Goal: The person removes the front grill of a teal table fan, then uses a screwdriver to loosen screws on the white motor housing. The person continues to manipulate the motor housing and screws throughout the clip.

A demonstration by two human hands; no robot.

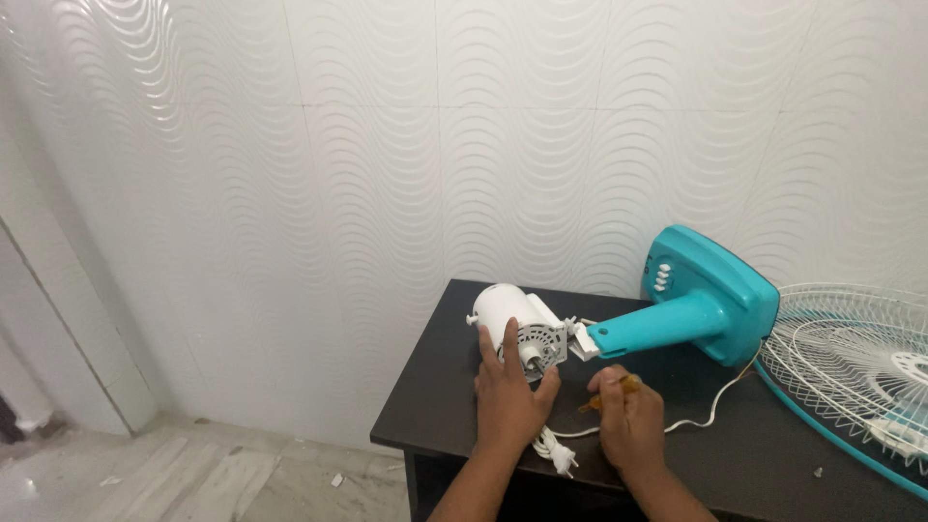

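A white fan motor housing (505, 309) lies on its side on a black table (435, 387), joined to a turquoise fan stand and base (706, 300). My left hand (507, 391) rests against the metal front of the motor, fingers spread over it. Just to its right, my right hand (628, 416) is closed around a screwdriver with an amber handle (619, 389), its tip hidden. A white power cord and plug (556, 451) lie between my wrists.
White wire fan guards with a turquoise rim (851, 358) lie on the table's right side. A white wavy-textured tiled wall (387, 145) stands behind. The table's left edge drops to a pale marble floor (193, 474).
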